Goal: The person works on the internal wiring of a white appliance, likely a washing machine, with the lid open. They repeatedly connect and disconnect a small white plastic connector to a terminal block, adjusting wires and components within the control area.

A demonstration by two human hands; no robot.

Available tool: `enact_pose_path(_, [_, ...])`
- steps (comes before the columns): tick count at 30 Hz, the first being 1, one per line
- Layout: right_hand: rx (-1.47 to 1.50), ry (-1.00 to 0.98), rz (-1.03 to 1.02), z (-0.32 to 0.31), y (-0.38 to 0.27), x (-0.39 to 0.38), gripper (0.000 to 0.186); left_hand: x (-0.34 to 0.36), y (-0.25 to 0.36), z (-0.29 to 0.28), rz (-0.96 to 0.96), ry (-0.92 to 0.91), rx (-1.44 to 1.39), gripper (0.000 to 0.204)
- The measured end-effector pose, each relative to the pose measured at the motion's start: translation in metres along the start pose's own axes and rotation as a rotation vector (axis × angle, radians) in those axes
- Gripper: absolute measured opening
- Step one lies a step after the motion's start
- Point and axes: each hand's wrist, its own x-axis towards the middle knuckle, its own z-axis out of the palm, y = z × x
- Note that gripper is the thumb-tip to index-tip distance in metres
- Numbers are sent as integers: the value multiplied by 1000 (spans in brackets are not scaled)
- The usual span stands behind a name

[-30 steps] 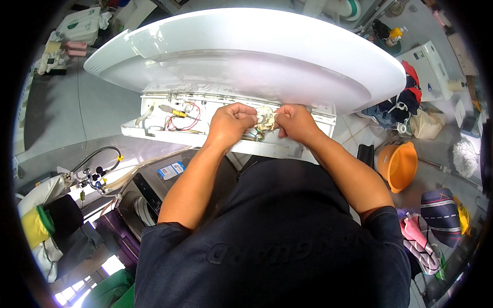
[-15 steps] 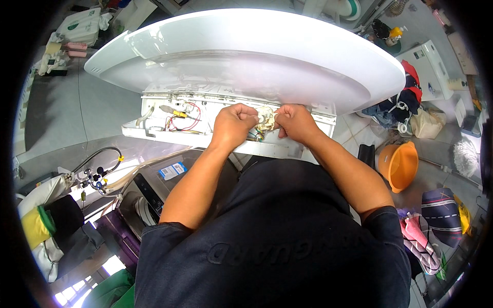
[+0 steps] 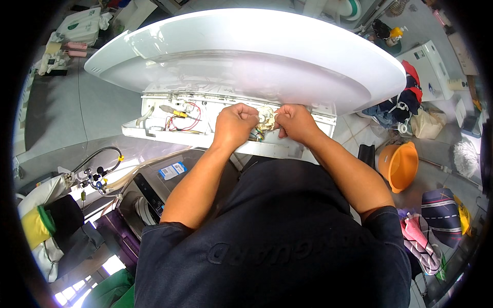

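Observation:
My left hand [image 3: 235, 124] and my right hand [image 3: 295, 122] are closed, thumbs and fingertips pinched on either side of a cream plastic component [image 3: 265, 117] with coloured wires beneath it. The component sits in the right half of a long white open housing [image 3: 203, 138]. In the housing's left half lie a yellow-and-grey tool [image 3: 178, 113], thin red wires and a pale hose [image 3: 146, 114]. Behind the housing rises a large curved white cover [image 3: 244, 33]. My fingertips are partly hidden by the fingers themselves.
An orange tub [image 3: 403, 167] and heaped clothes [image 3: 405, 110] are on my right, with a striped fabric item [image 3: 439, 215] lower down. Valves with black hoses [image 3: 97, 177] and a steel appliance with a dark panel [image 3: 146, 195] are on my left.
My left hand and forearm have shifted very slightly to the right. My right hand stays in the same place on the component.

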Motion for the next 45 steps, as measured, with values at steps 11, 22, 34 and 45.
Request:
enact_pose_path(11, [-23,-3,-20,0,2,2,16,-2,0,2,27,44,38,14])
enact_pose_path(22, [-4,-2,-10,-1,2,1,17,-7,-3,3,119,68,81,17])
enact_pose_path(34, [0,-38,26,-3,-1,1,10,-17,0,9,341,89,387,27])
enact_pose_path(45, [35,-15,25,-3,1,2,10,-16,-10,14,452,136,344,24])
